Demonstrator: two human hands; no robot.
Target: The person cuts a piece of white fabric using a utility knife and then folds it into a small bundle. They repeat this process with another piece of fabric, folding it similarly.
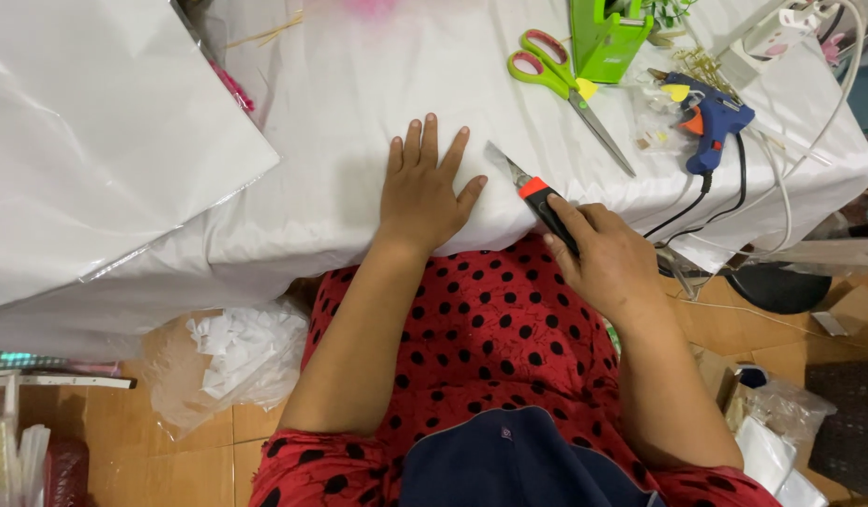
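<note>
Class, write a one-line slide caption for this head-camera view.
Left hand flat on white sheet, right hand gripping a utility knife; scissors and glue gun beside.

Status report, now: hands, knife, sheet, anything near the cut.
Left hand flat on white sheet. Right hand gripping utility knife, blade on the sheet. Scissors and glue gun lie apart, right of the blade.

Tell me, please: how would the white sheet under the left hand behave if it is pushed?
The white sheet drapes over the table edge, so it is probably floppy. It looks thin and may slide or wrinkle. The left hand lies flat on it.
</note>
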